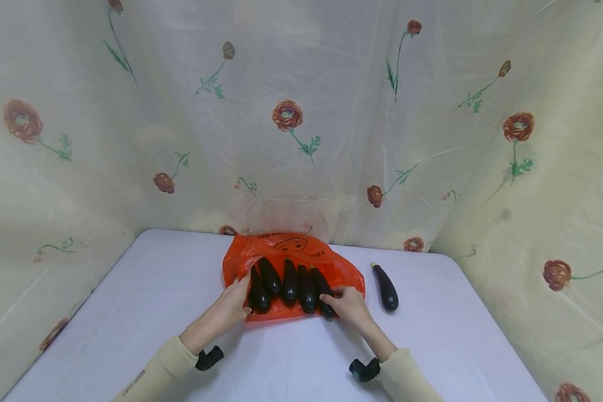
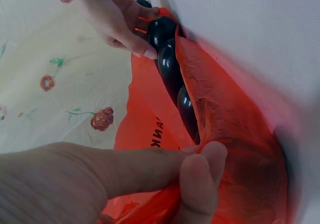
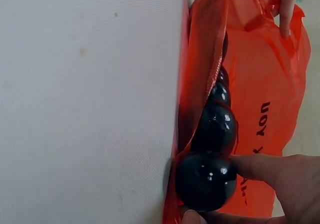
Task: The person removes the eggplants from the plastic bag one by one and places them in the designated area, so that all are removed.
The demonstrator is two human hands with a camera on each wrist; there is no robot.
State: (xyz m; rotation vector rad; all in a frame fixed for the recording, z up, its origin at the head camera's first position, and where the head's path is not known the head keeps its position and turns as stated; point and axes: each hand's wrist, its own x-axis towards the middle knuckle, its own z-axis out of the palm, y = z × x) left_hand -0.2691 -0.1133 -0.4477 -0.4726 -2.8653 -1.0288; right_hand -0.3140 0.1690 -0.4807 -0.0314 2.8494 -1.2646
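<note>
A red plastic bag [image 1: 246, 248] with dark print lies flat on the table, its mouth toward me. Several dark, glossy eggplants [image 1: 290, 282] lie side by side in the bag's opening. At the bag's left side my left hand [image 1: 228, 307] pinches its edge between thumb and finger, plainest in the left wrist view. My right hand [image 1: 352, 306] grips the rightmost eggplant [image 1: 317, 276] of the row near its round end. In the right wrist view, that eggplant's round end [image 3: 205, 181] sits between thumb and fingers, with the lower bag layer beneath.
One more eggplant [image 1: 386, 290] lies alone on the white table [image 1: 281, 363], right of the bag. A flower-patterned curtain [image 1: 341, 139] hangs behind and along both sides of the table.
</note>
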